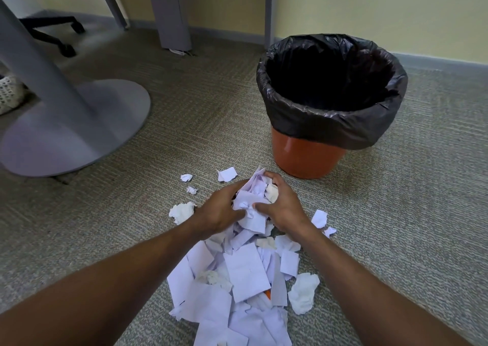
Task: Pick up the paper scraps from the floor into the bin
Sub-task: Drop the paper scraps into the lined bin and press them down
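Grey-beige carpet [184,113] covers the floor, and the paper scraps [245,274] lie on it in a long heap running from just below you away toward the bin [311,158], which stands upright beyond the heap's far end. Your left hand [220,209] and right hand [284,208] curl partly closed around a bundle of scraps [253,200], pressing it from both sides. Torn white sheets mix with crumpled wads.
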`<control>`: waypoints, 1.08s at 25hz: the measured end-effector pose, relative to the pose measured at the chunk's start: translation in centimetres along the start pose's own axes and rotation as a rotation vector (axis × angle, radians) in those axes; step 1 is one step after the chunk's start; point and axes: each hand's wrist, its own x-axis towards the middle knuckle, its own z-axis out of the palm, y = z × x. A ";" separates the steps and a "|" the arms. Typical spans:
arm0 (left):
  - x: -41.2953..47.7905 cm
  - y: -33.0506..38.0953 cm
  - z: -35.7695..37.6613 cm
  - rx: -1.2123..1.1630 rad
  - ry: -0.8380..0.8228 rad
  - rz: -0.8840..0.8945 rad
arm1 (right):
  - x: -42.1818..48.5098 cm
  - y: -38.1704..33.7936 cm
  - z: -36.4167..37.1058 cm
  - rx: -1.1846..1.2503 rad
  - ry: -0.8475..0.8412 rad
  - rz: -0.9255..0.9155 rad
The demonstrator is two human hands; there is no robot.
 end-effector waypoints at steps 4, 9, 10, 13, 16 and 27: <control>-1.7 0.1 0.1 0.005 0.105 0.050 | -1.0 -0.9 0.3 0.005 0.035 -0.082; -4.6 2.2 -0.8 -0.003 0.230 0.153 | -2.6 -3.2 0.6 -0.015 0.048 -0.232; -5.2 2.6 -1.1 -0.002 0.254 0.177 | -2.9 -3.8 0.7 -0.026 0.054 -0.268; -6.6 3.9 -2.5 0.020 0.291 0.224 | -3.9 -5.8 0.6 -0.029 0.067 -0.339; -7.6 5.4 -4.0 0.041 0.312 0.267 | -5.0 -8.3 -0.2 -0.021 0.093 -0.416; -2.7 17.9 -7.3 0.060 0.431 0.621 | -3.6 -18.5 -9.9 -0.082 0.347 -0.776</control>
